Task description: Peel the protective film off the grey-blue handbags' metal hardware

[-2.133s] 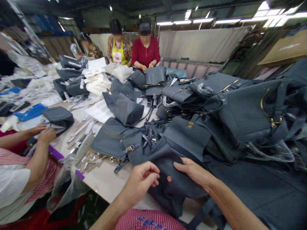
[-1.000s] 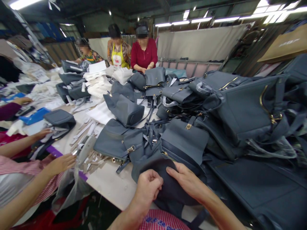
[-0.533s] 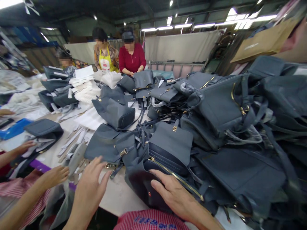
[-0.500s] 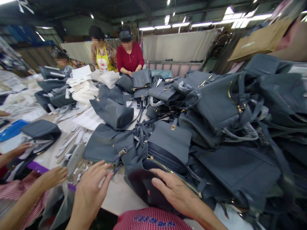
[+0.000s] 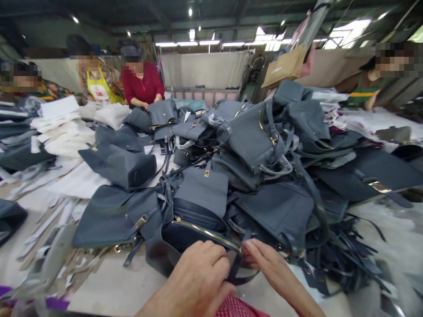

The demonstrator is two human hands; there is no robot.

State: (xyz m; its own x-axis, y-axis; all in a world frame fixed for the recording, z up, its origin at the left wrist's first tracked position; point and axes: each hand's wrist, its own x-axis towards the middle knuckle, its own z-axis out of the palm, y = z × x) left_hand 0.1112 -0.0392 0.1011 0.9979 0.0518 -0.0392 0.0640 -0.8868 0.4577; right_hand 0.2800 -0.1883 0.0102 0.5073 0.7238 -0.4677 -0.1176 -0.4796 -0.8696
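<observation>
A dark blue-grey bag point(image 5: 200, 193) lies unzipped at the near middle, its flap folded back and its gold zipper point(image 5: 211, 233) running along the opening. My left hand point(image 5: 201, 273) is over the near side of the bag, fingers curled down at its edge; what lies under the fingertips is hidden. At the right end of the zipper, my right hand point(image 5: 261, 257) pinches the bag's edge beside a dark strap point(image 5: 243, 278). To the left lies another dark bag point(image 5: 109, 215) with a gold buckle.
A large heap of dark bags point(image 5: 251, 136) fills the middle and right. White padding point(image 5: 66, 132) is stacked at left, near cut strips point(image 5: 42, 224). A person in red point(image 5: 142, 83) and others work across the table point(image 5: 109, 286).
The view has swung right. My left hand has moved from beside the bag onto its near edge. My right hand has gone to the zipper's right end and closed there.
</observation>
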